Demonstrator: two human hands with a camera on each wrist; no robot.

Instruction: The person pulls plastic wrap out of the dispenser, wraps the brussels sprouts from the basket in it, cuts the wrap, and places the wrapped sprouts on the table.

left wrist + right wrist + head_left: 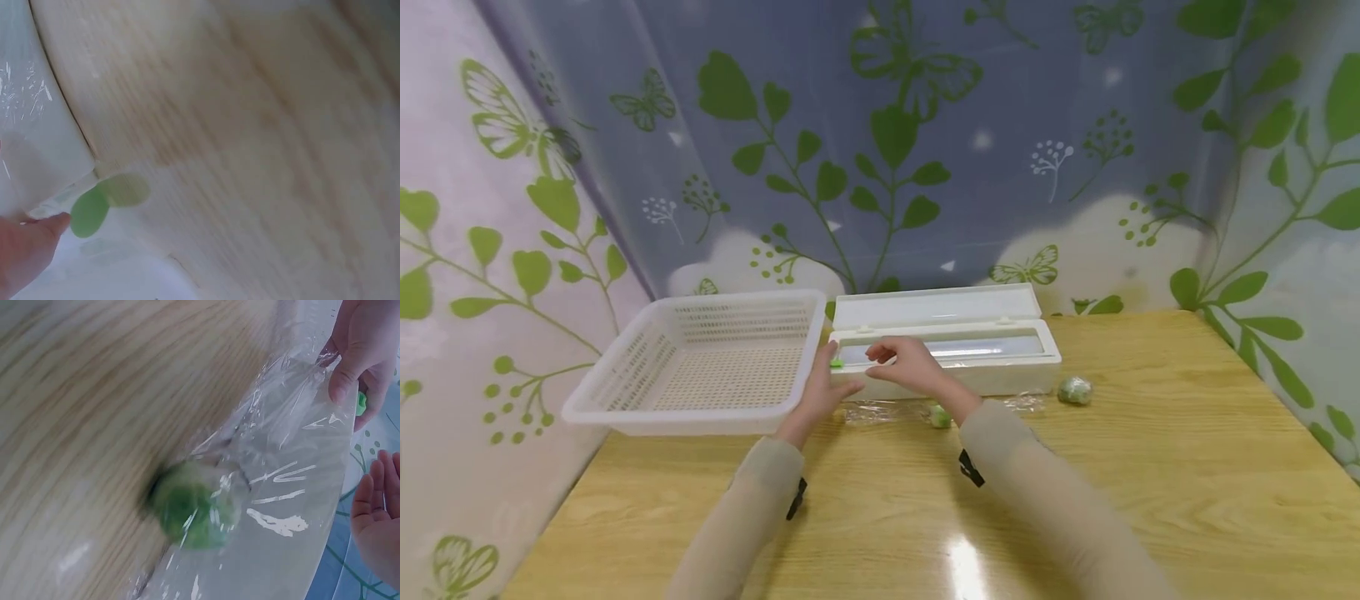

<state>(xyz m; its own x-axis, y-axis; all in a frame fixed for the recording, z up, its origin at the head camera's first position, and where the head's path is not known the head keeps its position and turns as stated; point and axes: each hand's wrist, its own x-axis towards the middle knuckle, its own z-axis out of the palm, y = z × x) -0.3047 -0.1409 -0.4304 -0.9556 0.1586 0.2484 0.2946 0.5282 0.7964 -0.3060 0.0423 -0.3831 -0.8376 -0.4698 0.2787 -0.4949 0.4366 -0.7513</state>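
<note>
A long white cling film dispenser (pixel 1007 379) lies on the table, its lid (pixel 936 307) raised at the back. My left hand (pixel 822 390) grips its left end, thumb on the front wall, beside a green slider (pixel 837 363). Over the dispenser's top, my right hand (pixel 910 363) hovers with loosely bent fingers and nothing between them. Clear film (pixel 284 434) drapes down the front onto the table. A round green-and-whitish thing (pixel 194 503) sits by the front wall with film over it. Another round green thing (pixel 1075 390), wrapped in film, rests near the dispenser's right end.
To the left stands a white perforated plastic basket (pixel 692 421), close beside my left hand. Wooden table (pixel 1187 467) extends in front and to the right. Behind hangs a blue patterned curtain (pixel 820 100) with green leaves and butterflies.
</note>
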